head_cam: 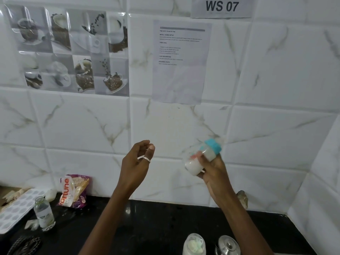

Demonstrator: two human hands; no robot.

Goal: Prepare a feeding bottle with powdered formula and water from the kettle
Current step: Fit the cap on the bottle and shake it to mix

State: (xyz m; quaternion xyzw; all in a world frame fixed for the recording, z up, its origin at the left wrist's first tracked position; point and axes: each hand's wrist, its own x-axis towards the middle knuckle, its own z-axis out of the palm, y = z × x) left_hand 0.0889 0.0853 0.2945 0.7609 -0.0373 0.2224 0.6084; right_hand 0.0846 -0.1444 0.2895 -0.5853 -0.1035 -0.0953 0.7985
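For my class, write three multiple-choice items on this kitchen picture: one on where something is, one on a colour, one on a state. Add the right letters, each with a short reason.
1. Where does the Fortune packet stand?
A. against the tiled wall at left
B. in the right hand
C. on the kettle

2. What colour is the collar of the feeding bottle?
A. red
B. blue
C. black

3. What state is the left hand in?
A. gripping the bottle
B. empty, fingers loosely curled
C. flat on the counter

Answers:
1 A, it leans on the wall above the black counter.
2 B, the ring at the top is blue.
3 B, only the right hand holds the milky, tilted bottle.
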